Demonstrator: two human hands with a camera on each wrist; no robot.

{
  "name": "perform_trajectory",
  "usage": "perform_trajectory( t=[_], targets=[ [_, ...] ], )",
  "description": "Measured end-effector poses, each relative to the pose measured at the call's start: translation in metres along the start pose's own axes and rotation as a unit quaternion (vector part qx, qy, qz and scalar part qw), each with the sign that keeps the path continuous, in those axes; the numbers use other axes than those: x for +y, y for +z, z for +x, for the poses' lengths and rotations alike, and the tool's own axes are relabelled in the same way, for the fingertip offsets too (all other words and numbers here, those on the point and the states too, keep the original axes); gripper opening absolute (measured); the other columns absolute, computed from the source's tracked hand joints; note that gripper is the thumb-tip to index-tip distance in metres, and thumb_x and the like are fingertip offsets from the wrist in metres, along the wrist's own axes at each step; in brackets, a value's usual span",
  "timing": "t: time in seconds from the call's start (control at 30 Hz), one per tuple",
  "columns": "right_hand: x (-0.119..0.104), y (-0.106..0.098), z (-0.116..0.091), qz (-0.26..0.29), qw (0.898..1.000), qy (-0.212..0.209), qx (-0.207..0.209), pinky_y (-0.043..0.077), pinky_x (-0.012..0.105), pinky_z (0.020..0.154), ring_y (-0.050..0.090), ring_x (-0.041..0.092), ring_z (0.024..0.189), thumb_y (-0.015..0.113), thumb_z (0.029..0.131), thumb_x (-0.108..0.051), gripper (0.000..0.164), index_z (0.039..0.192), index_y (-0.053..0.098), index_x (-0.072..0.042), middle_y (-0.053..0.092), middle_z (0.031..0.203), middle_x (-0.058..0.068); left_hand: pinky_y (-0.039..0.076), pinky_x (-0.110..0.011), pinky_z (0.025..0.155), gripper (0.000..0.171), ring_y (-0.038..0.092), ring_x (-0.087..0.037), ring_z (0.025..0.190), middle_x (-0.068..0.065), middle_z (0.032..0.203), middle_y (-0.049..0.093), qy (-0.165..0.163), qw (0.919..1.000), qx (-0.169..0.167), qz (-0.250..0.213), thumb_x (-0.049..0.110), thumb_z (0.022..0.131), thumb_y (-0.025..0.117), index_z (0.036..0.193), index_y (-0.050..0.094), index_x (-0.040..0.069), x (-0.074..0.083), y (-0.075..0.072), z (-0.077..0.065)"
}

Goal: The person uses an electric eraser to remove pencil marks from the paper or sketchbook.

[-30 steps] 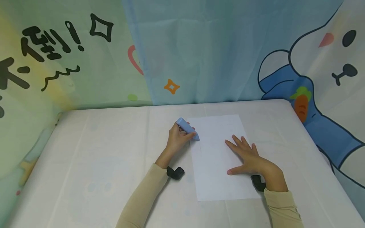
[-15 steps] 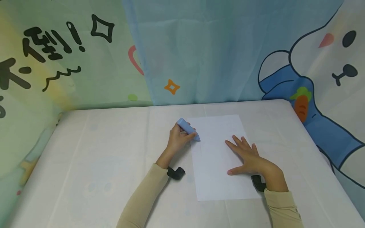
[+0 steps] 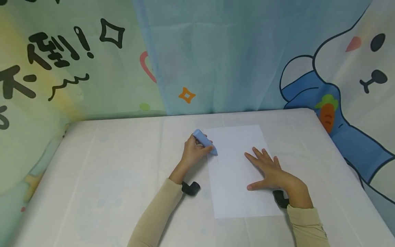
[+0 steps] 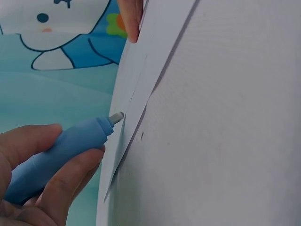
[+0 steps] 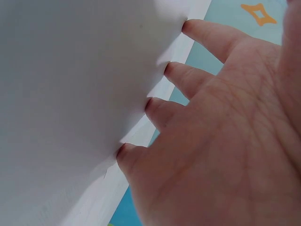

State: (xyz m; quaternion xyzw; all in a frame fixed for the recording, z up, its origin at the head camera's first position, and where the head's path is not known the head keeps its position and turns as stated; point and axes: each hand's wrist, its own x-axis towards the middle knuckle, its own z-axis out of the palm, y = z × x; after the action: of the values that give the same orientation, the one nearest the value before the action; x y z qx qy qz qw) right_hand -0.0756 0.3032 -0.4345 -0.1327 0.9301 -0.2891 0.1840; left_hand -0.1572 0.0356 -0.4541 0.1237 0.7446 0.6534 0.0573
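Note:
In the head view my left hand (image 3: 193, 151) grips a thick light blue pen-shaped tool (image 3: 203, 140) near the left edge of a white sheet of paper (image 3: 232, 168). In the left wrist view, thumb and fingers hold the tool's blue body (image 4: 70, 146). Its short grey tip (image 4: 117, 117) meets the sheet, and a thin line runs up the paper from there; whether it is drawn or cut, I cannot tell. My right hand (image 3: 266, 168) rests with spread fingers on the sheet's right part. The right wrist view shows its fingertips (image 5: 151, 104) touching the paper.
Under the sheet a white cloth (image 3: 123, 178) covers the table. Behind stands a printed curtain (image 3: 216, 61) with a white cartoon animal and dark lettering. A black wrist mount (image 3: 190, 188) sits at the left cuff, another (image 3: 280, 199) at the right.
My left hand and the blue tool have slid slightly nearer along the sheet's left edge. The right hand keeps its place; the view itself has shifted a little.

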Motion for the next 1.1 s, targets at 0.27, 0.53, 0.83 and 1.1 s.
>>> perform_trajectory(
  t=[0.27,0.53,0.83,1.1],
  targets=[
    [-0.0010,-0.0009,-0.0009,0.002,1.000,0.000,-0.001,-0.015,0.073,0.108,-0.009,0.052,0.143,0.089,0.064,-0.038,0.112,0.150,0.028,-0.002,0.005,0.158,0.030,0.061,-0.026,0.071,0.040,0.071,-0.038,0.091,-0.028,0.105,0.069,0.004,1.0000,-0.003,0.007,-0.001,0.082,0.074,0.115,0.052,-0.010,-0.0004,-0.0002,-0.0002],
    [-0.0018,-0.0008,-0.0008,-0.001,1.000,0.002,0.001,-0.014,0.073,0.108,-0.009,0.052,0.143,0.089,0.064,-0.038,0.112,0.150,0.028,-0.002,0.006,0.158,0.031,0.060,-0.025,0.069,0.040,0.071,-0.037,0.090,-0.027,0.103,0.070,0.010,0.9998,0.004,0.019,-0.001,0.082,0.074,0.115,0.053,-0.010,-0.0006,-0.0003,0.0012],
    [-0.0019,-0.0001,0.0003,-0.001,1.000,0.000,0.000,-0.015,0.073,0.108,-0.010,0.051,0.144,0.089,0.064,-0.038,0.112,0.150,0.027,-0.002,0.005,0.158,0.030,0.061,-0.027,0.070,0.040,0.071,-0.037,0.092,-0.027,0.105,0.069,-0.001,0.9999,0.013,0.005,-0.002,0.082,0.074,0.115,0.052,-0.010,0.0005,-0.0013,0.0023],
    [-0.0013,-0.0006,-0.0008,0.009,1.000,0.000,-0.002,-0.017,0.072,0.108,-0.011,0.051,0.143,0.089,0.065,-0.037,0.112,0.151,0.027,-0.002,0.003,0.159,0.030,0.061,-0.026,0.071,0.040,0.071,-0.036,0.092,-0.027,0.104,0.069,0.009,0.9999,0.012,0.008,-0.001,0.082,0.074,0.114,0.052,-0.010,0.0010,-0.0013,0.0017]
  ],
)
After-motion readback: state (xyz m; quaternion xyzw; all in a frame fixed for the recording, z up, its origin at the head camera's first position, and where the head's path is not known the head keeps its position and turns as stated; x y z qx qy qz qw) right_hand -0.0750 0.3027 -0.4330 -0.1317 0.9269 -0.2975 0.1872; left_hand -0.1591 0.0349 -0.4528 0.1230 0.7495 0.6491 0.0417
